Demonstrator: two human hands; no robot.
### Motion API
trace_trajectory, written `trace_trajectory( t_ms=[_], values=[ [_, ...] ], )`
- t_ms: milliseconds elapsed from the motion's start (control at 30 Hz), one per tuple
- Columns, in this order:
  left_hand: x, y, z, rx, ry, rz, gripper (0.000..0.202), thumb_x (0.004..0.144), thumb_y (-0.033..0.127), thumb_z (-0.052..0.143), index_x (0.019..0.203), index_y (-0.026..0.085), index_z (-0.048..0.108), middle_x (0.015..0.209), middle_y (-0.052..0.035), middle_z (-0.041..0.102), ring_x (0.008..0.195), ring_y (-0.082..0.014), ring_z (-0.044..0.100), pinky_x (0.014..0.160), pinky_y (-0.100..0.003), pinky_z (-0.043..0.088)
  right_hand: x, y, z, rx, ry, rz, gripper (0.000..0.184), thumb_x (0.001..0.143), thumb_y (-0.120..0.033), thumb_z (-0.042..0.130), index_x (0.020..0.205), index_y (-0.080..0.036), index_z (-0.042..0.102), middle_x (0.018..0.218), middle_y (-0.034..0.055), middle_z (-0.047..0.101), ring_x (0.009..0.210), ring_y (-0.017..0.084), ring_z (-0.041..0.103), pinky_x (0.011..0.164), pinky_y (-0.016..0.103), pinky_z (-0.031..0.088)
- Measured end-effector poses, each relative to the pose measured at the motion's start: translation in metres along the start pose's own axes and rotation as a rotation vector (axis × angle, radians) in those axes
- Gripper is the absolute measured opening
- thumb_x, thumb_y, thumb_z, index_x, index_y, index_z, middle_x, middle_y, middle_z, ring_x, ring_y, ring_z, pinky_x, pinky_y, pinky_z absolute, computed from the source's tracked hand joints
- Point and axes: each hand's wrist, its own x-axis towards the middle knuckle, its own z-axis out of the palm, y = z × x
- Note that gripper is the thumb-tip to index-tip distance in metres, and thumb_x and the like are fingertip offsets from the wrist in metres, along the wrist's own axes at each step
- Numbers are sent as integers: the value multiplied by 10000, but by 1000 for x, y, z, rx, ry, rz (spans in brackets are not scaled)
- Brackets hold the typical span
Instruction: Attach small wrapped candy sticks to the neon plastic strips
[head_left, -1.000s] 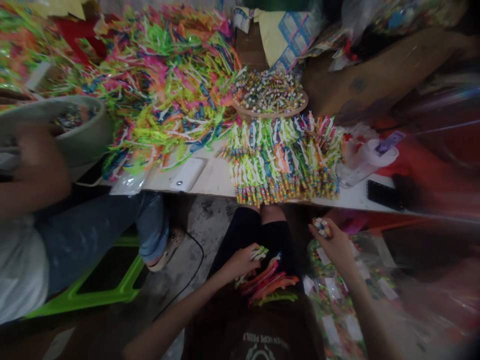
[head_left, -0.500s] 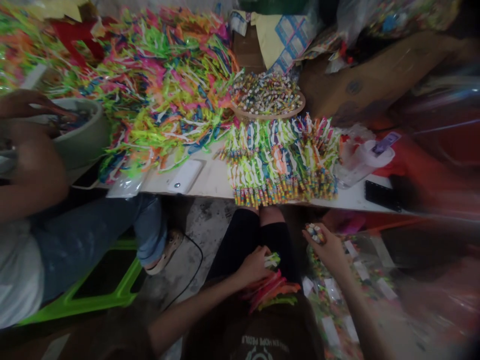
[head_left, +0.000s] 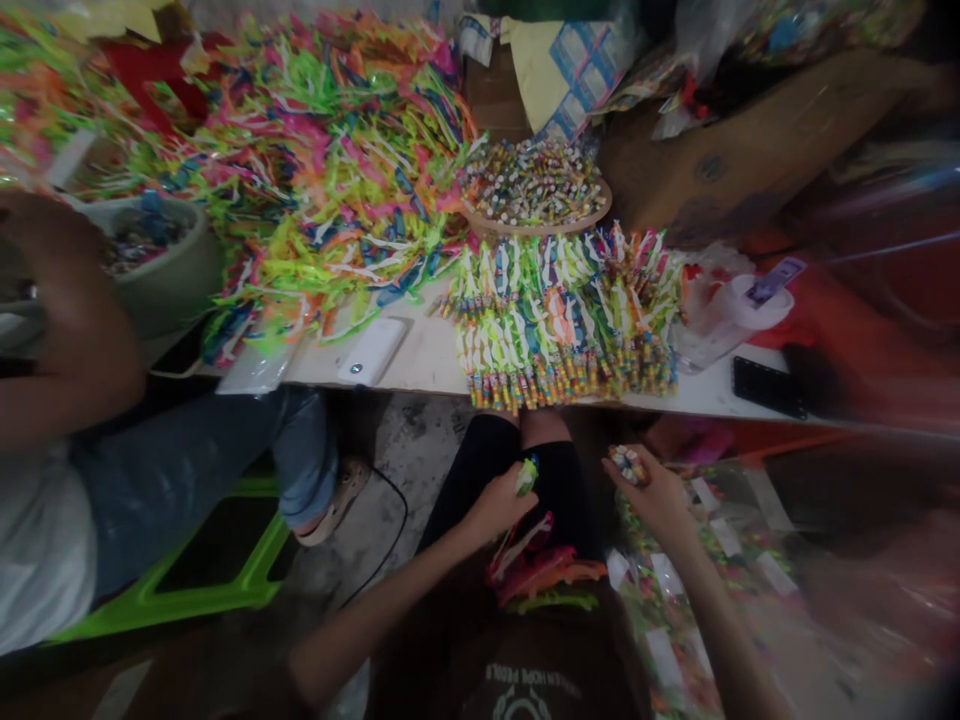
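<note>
Left hand [head_left: 496, 500] pinched a green strip [head_left: 527, 475] over the lap, long axis running near-to-far, right hand [head_left: 654, 492] just right of it closed on a bunch of candies [head_left: 627, 464], loose strips [head_left: 544, 568] nearer.

The left hand [head_left: 499, 500] pinches a small green strip [head_left: 527, 476], held upright at its fingertips. Just below that hand, a loose bunch of pink, orange and green strips [head_left: 544, 570] lies fanned across the lap. The right hand [head_left: 656, 495] cups a cluster of small multicoloured candy rolls [head_left: 628, 464], their ends pointing up.
</note>
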Motion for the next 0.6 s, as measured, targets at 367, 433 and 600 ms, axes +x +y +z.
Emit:
trace_trajectory(
  t_ms=[367, 433, 600],
  values=[
    [-27, -6, -9, 232, -104, -105, 348, 781, 374, 524, 1074, 192, 573, 960, -121, 701, 924, -297, 666, 737, -318, 478, -22, 15, 53, 229, -574, 224, 153, 727, -323, 545, 809, -194, 543, 583, -26, 585, 505, 142, 577, 488, 225, 434],
    [-29, -2, -1, 256, -134, -115, 489, 738, 373, 580, 1188, 189, 526, 987, -130, 699, 943, -313, 659, 764, -344, 488, -27, 14, 69, 281, -623, 252, 133, 706, -298, 557, 777, -187, 542, 564, -39, 569, 490, 124, 559, 470, 208, 425],
    [-26, -4, 18, 250, -146, -154, 773, 659, 344, 651, 1353, 146, 372, 1011, -168, 687, 961, -353, 645, 797, -406, 487, -34, 10, 91, 406, -677, 299, 95, 651, -246, 582, 699, -175, 542, 553, -46, 555, 507, 105, 530, 481, 196, 411]
  ],
)
